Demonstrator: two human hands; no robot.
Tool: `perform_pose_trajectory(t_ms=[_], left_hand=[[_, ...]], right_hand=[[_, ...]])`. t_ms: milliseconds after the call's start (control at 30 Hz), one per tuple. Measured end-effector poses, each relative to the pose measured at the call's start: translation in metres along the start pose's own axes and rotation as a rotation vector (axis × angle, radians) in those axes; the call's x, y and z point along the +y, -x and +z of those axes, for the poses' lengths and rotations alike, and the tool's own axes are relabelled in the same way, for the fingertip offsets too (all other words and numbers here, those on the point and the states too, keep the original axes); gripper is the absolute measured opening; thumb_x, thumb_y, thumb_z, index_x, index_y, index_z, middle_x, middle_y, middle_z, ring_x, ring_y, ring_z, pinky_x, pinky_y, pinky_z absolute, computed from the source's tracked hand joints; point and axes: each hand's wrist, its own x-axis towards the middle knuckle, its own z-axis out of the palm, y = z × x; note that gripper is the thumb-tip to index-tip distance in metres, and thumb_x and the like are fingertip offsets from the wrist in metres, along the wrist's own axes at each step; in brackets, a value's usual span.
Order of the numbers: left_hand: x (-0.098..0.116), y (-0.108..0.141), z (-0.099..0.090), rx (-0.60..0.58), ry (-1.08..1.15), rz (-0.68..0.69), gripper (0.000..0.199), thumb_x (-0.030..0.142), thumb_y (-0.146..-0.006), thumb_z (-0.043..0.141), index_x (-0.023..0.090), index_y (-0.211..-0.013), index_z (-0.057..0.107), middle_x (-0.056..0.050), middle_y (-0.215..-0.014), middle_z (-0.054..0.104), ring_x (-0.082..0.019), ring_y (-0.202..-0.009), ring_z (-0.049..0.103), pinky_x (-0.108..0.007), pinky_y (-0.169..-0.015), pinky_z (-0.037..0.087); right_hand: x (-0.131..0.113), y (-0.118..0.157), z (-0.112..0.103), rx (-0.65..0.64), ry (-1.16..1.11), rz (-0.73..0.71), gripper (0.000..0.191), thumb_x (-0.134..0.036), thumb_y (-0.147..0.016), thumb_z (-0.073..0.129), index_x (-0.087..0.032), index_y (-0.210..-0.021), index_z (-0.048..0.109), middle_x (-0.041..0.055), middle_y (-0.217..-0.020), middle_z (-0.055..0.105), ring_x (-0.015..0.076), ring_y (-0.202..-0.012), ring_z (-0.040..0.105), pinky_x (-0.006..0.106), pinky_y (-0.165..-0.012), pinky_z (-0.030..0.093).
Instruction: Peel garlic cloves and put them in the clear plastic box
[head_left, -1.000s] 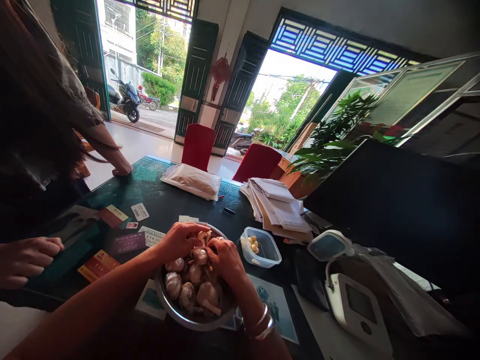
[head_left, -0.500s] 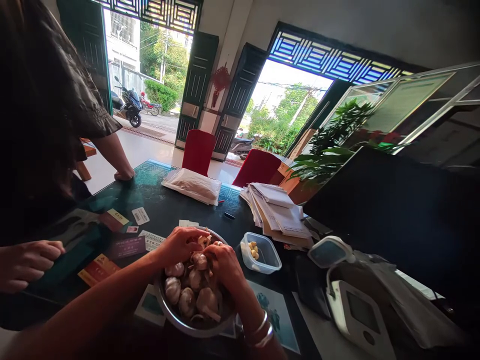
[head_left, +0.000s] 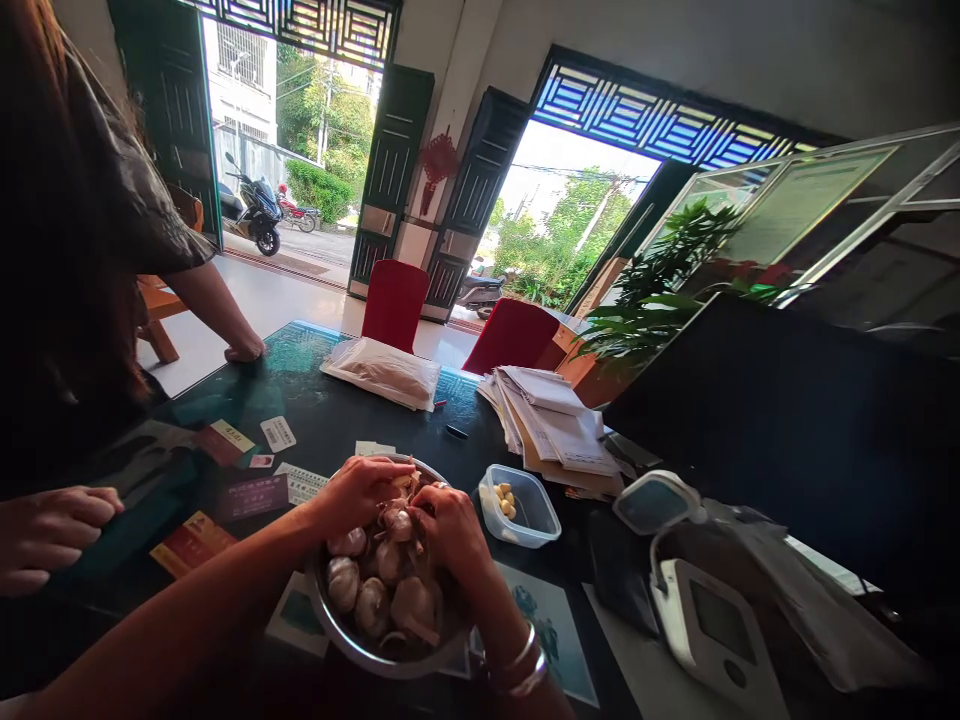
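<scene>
A round metal bowl (head_left: 352, 650) holds several garlic bulbs (head_left: 373, 607), with loose papery skins among them. Over its far side my left hand (head_left: 365, 492) is closed, fingertips pinching a piece of garlic (head_left: 409, 482) with dry skin. My right hand (head_left: 454, 528), with bangles at the wrist, meets it from the right, its thumb and fingers closed on the same garlic. Fingers partly hide the piece. Right of the bowl, a clear plastic container (head_left: 546, 520) holds several peeled garlic cloves (head_left: 505, 499).
Another person's fist (head_left: 56, 535) rests at the left table edge; their other hand (head_left: 247, 350) leans on the far corner. Cards (head_left: 255, 497) lie left of the bowl. Papers (head_left: 551, 425), a plastic-wrapped packet (head_left: 382, 372), a blood pressure monitor (head_left: 712, 630) and a dark screen (head_left: 787, 430) stand around.
Both my hands stay at the garlic over the bowl, with only slight finger movement. The other person's upper body has shifted a little to the left.
</scene>
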Motion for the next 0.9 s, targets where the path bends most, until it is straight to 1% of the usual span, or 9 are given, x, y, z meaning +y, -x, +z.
perform_pose_trajectory(t_ms=[67,133,233,333,433,600,700,800,900], left_hand=[[0.002,0.000,0.000,0.009,-0.015,-0.034,0.034,0.015,-0.074,0.058,0.017,-0.106,0.068,-0.009,-0.101,0.069,-0.019,-0.082,0.063,-0.026,-0.074,0.047],[0.003,0.000,0.001,0.022,-0.034,-0.090,0.032,0.016,-0.070,0.062,0.017,-0.101,0.070,-0.006,-0.086,0.070,-0.016,-0.070,0.060,-0.024,-0.065,0.046],[0.004,0.000,0.001,0.022,-0.042,-0.142,0.030,0.015,-0.065,0.065,0.016,-0.094,0.070,-0.003,-0.077,0.068,-0.014,-0.066,0.057,-0.022,-0.062,0.044],[0.005,0.000,0.002,0.027,-0.047,-0.151,0.026,0.014,-0.063,0.067,0.016,-0.089,0.069,-0.002,-0.076,0.067,-0.015,-0.068,0.058,-0.023,-0.064,0.044],[0.007,0.001,0.003,0.053,-0.118,-0.143,0.025,0.015,-0.061,0.069,0.016,-0.086,0.068,-0.001,-0.076,0.066,-0.014,-0.067,0.057,-0.023,-0.064,0.044],[0.009,0.001,0.004,0.064,-0.233,-0.102,0.025,0.018,-0.063,0.071,0.017,-0.087,0.068,-0.003,-0.082,0.067,-0.016,-0.071,0.059,-0.025,-0.067,0.044],[0.012,0.001,0.003,0.057,-0.266,-0.072,0.024,0.022,-0.066,0.072,0.019,-0.090,0.068,-0.004,-0.086,0.067,-0.018,-0.076,0.061,-0.027,-0.072,0.044],[0.014,0.002,0.002,0.037,-0.283,-0.031,0.020,0.030,-0.072,0.068,0.021,-0.091,0.070,-0.004,-0.087,0.066,-0.017,-0.077,0.061,-0.027,-0.074,0.045],[0.014,0.002,0.003,0.027,-0.300,0.002,0.021,0.037,-0.076,0.064,0.022,-0.089,0.071,-0.004,-0.086,0.066,-0.016,-0.074,0.061,-0.026,-0.072,0.045]], right_hand=[[-0.001,0.000,-0.001,0.001,-0.002,0.016,0.013,-0.017,-0.078,0.058,-0.020,-0.074,0.070,0.0030,-0.079,0.068,0.0150,-0.075,0.060,0.022,-0.069,0.039],[-0.002,0.001,-0.003,0.008,-0.007,0.037,0.016,-0.013,-0.078,0.056,-0.020,-0.075,0.070,0.0031,-0.080,0.068,0.0151,-0.076,0.060,0.022,-0.070,0.039],[-0.004,0.001,-0.005,0.042,-0.064,0.040,0.023,-0.008,-0.079,0.051,-0.020,-0.078,0.070,0.0027,-0.081,0.069,0.0147,-0.077,0.060,0.021,-0.071,0.039],[-0.005,0.002,-0.007,0.090,-0.178,0.008,0.021,-0.011,-0.080,0.051,-0.019,-0.078,0.070,0.0024,-0.079,0.069,0.0147,-0.074,0.060,0.021,-0.068,0.039],[-0.005,0.003,-0.008,0.117,-0.291,-0.029,0.018,-0.014,-0.080,0.052,-0.019,-0.075,0.069,0.0020,-0.074,0.068,0.0143,-0.070,0.059,0.021,-0.065,0.039],[-0.006,0.003,-0.007,0.096,-0.362,-0.054,0.013,-0.017,-0.078,0.056,-0.018,-0.074,0.069,0.0017,-0.074,0.068,0.0144,-0.068,0.058,0.021,-0.064,0.039],[-0.007,0.004,-0.006,0.084,-0.389,-0.049,0.019,-0.022,-0.083,0.052,-0.017,-0.076,0.069,0.0023,-0.074,0.067,0.0142,-0.066,0.057,0.021,-0.062,0.039],[-0.008,0.005,-0.006,0.081,-0.422,-0.071,0.027,-0.028,-0.086,0.048,-0.016,-0.074,0.068,0.0019,-0.069,0.065,0.0134,-0.063,0.054,0.022,-0.060,0.038],[-0.009,0.005,-0.005,0.045,-0.523,-0.105,0.023,-0.029,-0.084,0.051,-0.016,-0.075,0.068,0.0009,-0.068,0.063,0.0132,-0.063,0.053,0.021,-0.060,0.039]])
